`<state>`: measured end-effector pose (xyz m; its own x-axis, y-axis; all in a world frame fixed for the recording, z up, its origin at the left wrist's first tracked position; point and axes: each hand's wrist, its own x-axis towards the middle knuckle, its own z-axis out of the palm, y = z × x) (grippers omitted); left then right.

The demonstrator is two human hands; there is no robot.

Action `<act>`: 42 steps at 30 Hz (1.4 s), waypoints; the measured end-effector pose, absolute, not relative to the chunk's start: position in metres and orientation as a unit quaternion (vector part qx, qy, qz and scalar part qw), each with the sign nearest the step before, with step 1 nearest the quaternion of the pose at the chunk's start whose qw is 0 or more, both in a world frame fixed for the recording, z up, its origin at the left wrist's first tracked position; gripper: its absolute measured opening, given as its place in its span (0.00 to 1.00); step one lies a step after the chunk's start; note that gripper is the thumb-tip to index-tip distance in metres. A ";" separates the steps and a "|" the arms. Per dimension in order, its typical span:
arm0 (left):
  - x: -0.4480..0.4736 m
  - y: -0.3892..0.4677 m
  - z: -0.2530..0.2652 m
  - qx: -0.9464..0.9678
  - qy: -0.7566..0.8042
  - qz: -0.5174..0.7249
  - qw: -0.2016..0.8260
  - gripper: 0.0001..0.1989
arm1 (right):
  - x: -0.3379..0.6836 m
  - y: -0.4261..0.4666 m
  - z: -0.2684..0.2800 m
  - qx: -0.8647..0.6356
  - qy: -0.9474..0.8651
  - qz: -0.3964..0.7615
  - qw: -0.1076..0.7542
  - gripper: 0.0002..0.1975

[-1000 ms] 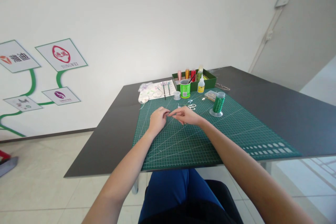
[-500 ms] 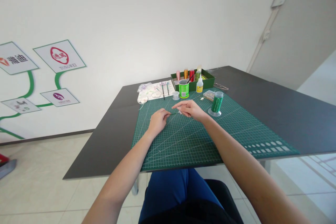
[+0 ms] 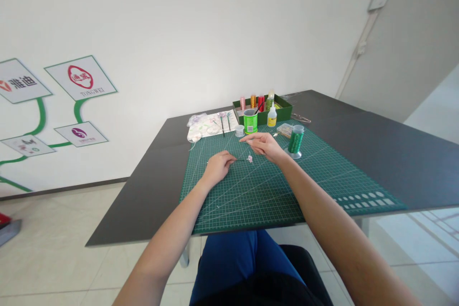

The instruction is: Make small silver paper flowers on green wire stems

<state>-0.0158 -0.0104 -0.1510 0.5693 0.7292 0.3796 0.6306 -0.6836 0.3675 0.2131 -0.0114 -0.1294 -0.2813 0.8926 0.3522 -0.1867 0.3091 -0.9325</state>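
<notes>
Flower (image 3: 250, 158), pale pink, 1 pc., on thin dk. stem (image 3: 240, 159); stem pinched in L hand (image 3: 219, 164) over green cutting mat (image 3: 251, 196), bloom end to R; R hand (image 3: 266, 146) nr. flower, just apart, index extended, can't tell if holding anything; spool (image 3: 296, 139), green thread, upright, beside R wrist; can (image 3: 250, 122), green, & bottle (image 3: 272, 117), yellow label, nr. mat's far edge

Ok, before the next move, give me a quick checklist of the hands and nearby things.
1. Left hand pinching the thin green stem: ok.
2. Pale pink flower visible at the stem's far end: ok.
3. Right hand clear of the flower: ok, a gap shows.
4. Right fingertips free of fine thread: cannot tell, too small.
5. Green thread spool upright: ok.
6. Glue bottle upright: ok, beside the bright green can.
</notes>
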 end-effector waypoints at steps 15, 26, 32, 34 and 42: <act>-0.013 -0.014 -0.149 0.899 0.327 0.255 0.141 0.11 | 0.216 -0.009 -0.132 -0.297 -0.603 0.516 0.531 0.18; -0.011 -0.013 -0.150 0.908 0.268 0.262 0.185 0.09 | 0.221 -0.005 -0.135 -0.306 -0.589 0.517 0.541 0.19; -0.010 -0.016 -0.147 0.901 0.253 0.278 0.215 0.08 | 0.223 -0.002 -0.138 -0.320 -0.582 0.512 0.544 0.19; -0.010 -0.017 -0.145 0.896 0.252 0.283 0.230 0.07 | 0.224 -0.001 -0.139 -0.327 -0.579 0.512 0.543 0.20; -0.010 -0.018 -0.140 0.857 0.262 0.326 0.302 0.05 | 0.226 0.004 -0.145 -0.360 -0.584 0.501 0.528 0.24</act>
<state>-0.0095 -0.0180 -0.1400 0.6498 0.6461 0.4003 0.2528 -0.6804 0.6879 0.2256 0.0042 -0.1455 -0.1835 0.9492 0.2558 -0.1085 0.2390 -0.9649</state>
